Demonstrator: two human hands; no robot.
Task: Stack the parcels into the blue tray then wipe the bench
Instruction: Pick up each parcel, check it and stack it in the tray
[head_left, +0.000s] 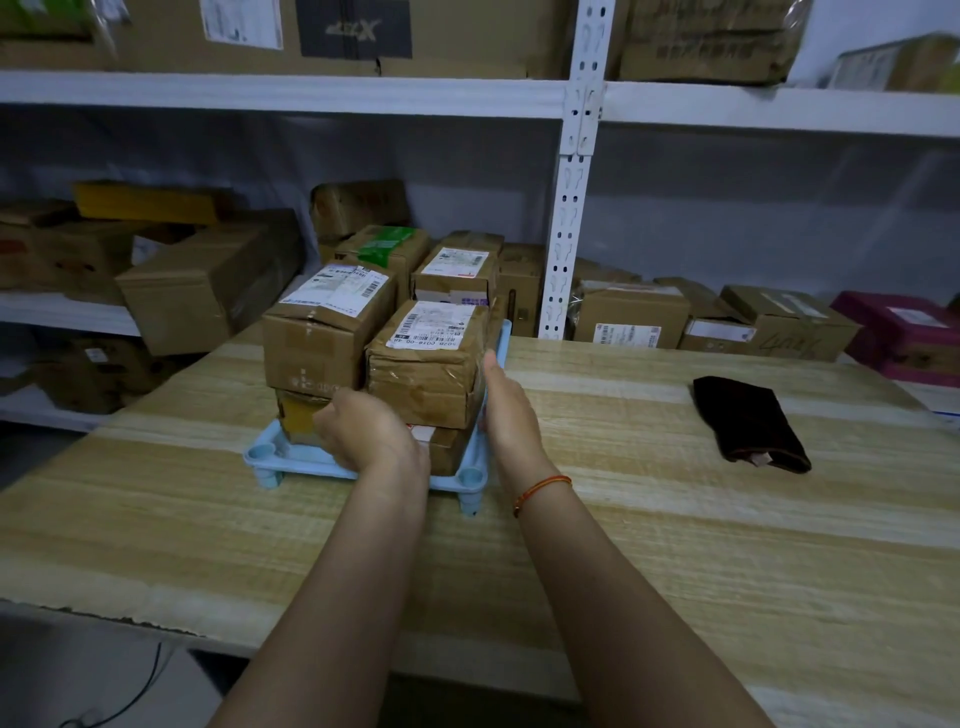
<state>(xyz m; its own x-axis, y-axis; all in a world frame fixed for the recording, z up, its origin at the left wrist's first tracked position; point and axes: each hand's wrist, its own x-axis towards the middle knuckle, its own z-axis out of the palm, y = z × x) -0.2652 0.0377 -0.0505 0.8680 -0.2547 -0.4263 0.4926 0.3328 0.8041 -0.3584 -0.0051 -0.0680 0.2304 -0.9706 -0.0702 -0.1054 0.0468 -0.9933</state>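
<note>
Blue tray (262, 457) is sitting on the wooden bench (623, 545), at about 11 o'clock from bench centre. Parcels are stacked in it two layers high; four on top, with the near-right top parcel (426, 364) at the stack's 4 o'clock corner.

Left hand (363, 431) is resting against the near face of the stack, fingers curled onto the lower boxes; whether it is gripping or only pressing, cannot tell. Right hand (506, 405) is lying flat against the right side of the near-right top parcel, fingers straight, steadying rather than clasping.

Handling judgement: taped cardboard, creased and slightly crushed, so probably stiff enough to push but yielding at the corners; tape likely slick. Weight unknown. Best hold: opposing flat sides, low, palms squaring the stack.

Dark cloth (748, 423) is lying folded at 3 o'clock, well apart from the tray, untouched; wiping is not yet begun.
</note>
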